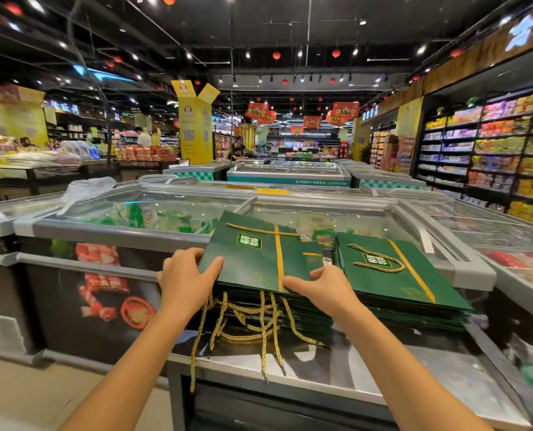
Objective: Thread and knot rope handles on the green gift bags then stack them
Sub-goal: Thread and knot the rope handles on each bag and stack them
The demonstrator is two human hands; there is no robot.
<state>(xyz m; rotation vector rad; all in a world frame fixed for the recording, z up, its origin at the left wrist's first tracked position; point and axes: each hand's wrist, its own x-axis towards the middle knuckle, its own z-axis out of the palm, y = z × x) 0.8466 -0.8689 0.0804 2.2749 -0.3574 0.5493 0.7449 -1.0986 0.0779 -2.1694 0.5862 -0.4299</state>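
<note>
A flat green gift bag (252, 256) with a gold stripe lies on top of a stack of green bags (274, 309) on the freezer lid. My left hand (186, 279) grips its near left corner, thumb on top. My right hand (316, 287) pinches its near edge further right. Gold rope handles (246, 325) hang from the stack over the freezer's front edge. To the right sits a second stack of green bags (392, 275) with a gold rope handle (380, 259) lying on its top bag.
The stacks rest on a glass-topped chest freezer (321, 368) with a metal rim. More freezers stand behind and to the left, one bearing a plastic bag (88, 188). Stocked shelves (492, 150) line the right aisle. People stand far back.
</note>
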